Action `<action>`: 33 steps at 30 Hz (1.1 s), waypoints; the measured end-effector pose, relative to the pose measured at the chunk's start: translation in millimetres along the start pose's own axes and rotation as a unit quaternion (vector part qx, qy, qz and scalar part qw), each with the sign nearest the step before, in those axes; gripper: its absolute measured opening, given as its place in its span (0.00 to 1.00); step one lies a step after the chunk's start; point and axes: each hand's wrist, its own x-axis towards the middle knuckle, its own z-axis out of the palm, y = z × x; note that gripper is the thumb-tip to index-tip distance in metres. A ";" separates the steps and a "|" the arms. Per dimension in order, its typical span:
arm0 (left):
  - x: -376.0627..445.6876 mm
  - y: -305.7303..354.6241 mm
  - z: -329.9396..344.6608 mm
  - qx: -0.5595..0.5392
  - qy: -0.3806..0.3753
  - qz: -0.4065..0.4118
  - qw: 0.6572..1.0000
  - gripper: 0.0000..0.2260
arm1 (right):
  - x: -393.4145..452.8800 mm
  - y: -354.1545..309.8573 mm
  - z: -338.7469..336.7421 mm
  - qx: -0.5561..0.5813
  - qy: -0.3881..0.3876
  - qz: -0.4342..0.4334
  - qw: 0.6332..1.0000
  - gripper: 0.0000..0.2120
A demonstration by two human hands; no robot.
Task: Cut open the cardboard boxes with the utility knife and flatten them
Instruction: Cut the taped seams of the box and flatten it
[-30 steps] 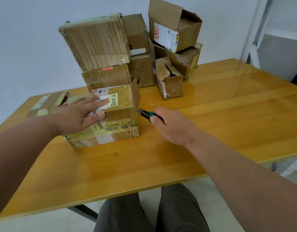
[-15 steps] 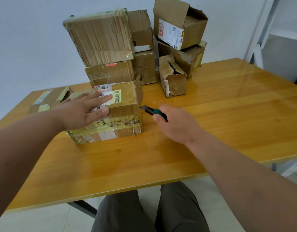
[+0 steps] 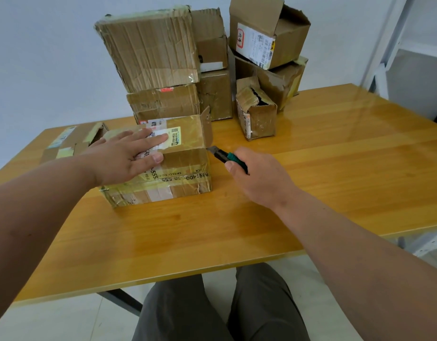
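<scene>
A taped cardboard box (image 3: 185,166) with a white and yellow label lies on the wooden table (image 3: 212,237) in front of me. My left hand (image 3: 125,156) rests flat on its top, fingers straight. My right hand (image 3: 258,177) grips a green and black utility knife (image 3: 225,157). The blade tip points at the box's upper right edge, beside a small raised flap (image 3: 207,121). Whether the blade touches the cardboard I cannot tell.
Several more cardboard boxes (image 3: 151,50) are stacked at the back of the table, one with its flaps open (image 3: 271,33). A small torn box (image 3: 257,112) stands in front of them. A flattened box (image 3: 72,141) lies at the far left. A white shelf frame (image 3: 409,57) stands at the right.
My right hand has lifted the knife from the lower right side of the box up to its top right edge. My left hand stays on the box top.
</scene>
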 end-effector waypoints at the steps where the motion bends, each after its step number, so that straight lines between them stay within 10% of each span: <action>1: 0.0 0.1 -0.1 -0.001 0.000 -0.002 1.000 0.23 | 0.3 -0.5 0.5 -0.002 -0.001 -0.002 1.000 0.11; 18: 0.9 1.7 0.4 0.002 0.002 0.004 1.000 0.25 | 1.6 5.2 1.7 -0.052 -0.030 -0.020 0.998 0.15; 24: 0.8 -0.2 0.6 0.001 0.000 0.003 1.000 0.24 | -7.9 15.2 7.1 -0.234 -0.122 -0.027 0.964 0.10; 33: 0.2 2.0 -1.2 -0.004 -0.001 0.001 1.000 0.26 | -2.7 11.5 1.2 -0.121 -0.012 -0.002 0.993 0.11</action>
